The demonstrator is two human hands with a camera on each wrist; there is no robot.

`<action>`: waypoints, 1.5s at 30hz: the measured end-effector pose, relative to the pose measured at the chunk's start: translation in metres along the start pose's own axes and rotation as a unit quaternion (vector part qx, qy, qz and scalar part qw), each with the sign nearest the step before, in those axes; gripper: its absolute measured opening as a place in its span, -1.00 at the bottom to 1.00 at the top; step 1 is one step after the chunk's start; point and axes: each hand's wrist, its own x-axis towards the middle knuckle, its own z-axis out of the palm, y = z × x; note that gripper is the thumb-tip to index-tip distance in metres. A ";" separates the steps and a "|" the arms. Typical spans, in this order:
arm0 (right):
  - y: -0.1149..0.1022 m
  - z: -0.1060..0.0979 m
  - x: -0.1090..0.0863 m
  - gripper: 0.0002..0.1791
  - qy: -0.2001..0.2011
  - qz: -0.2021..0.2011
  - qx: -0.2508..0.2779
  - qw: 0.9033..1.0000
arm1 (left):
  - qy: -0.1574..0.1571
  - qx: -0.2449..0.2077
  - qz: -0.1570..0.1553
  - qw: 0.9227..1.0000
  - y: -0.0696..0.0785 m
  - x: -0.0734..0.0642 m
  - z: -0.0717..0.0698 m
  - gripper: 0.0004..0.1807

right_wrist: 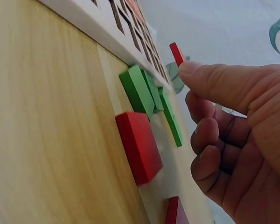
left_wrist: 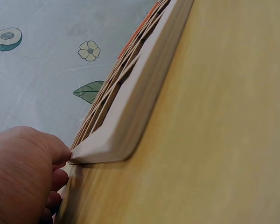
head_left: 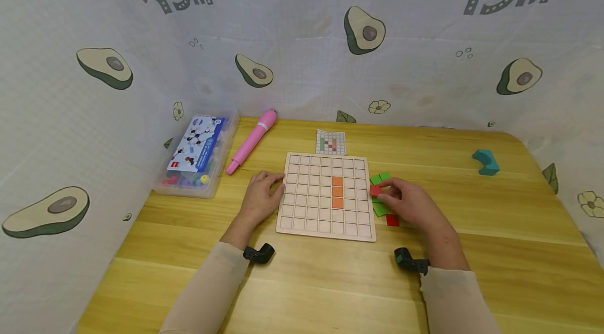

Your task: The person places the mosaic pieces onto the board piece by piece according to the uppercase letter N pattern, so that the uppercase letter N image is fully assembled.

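A pale wooden grid board (head_left: 325, 234) lies on the table, with several orange square tiles (head_left: 337, 192) in one column. My left hand (head_left: 259, 200) rests against the board's left edge; in the left wrist view its fingers (left_wrist: 60, 149) touch the rim near a corner. Between thumb and fingertips my right hand (head_left: 408, 200) pinches a red square tile (right_wrist: 177, 53), raised off the table beside the board's right edge. Loose green tiles (right_wrist: 139, 91) and a red tile (right_wrist: 139, 147) lie below that hand. Another dark red tile (right_wrist: 176, 212) shows partly at the lower frame edge.
A small printed grid card (head_left: 331, 142) lies behind the board. To the left are a pink pen-shaped stick (head_left: 252, 141) and a clear plastic box (head_left: 195, 153) of coloured parts. A teal arch block (head_left: 486, 162) stands far right. Patterned cloth hangs behind the table.
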 end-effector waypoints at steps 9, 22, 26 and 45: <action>-0.009 0.009 0.002 -0.63 -0.020 -0.026 0.004 0.999 | 0.001 -0.003 0.002 1.000 -0.001 0.000 0.000 -0.63; -0.026 0.022 0.000 -0.73 -0.056 -0.078 0.037 0.995 | 0.002 -0.006 0.002 1.000 0.000 0.000 0.000 -0.63; -0.030 0.027 -0.001 -0.76 -0.066 -0.090 0.049 0.993 | 0.004 -0.008 0.003 1.000 0.001 -0.001 0.000 -0.63; -0.046 0.043 -0.002 -0.79 -0.100 -0.098 0.008 0.990 | 0.000 -0.003 0.004 1.000 0.000 0.000 0.000 -0.62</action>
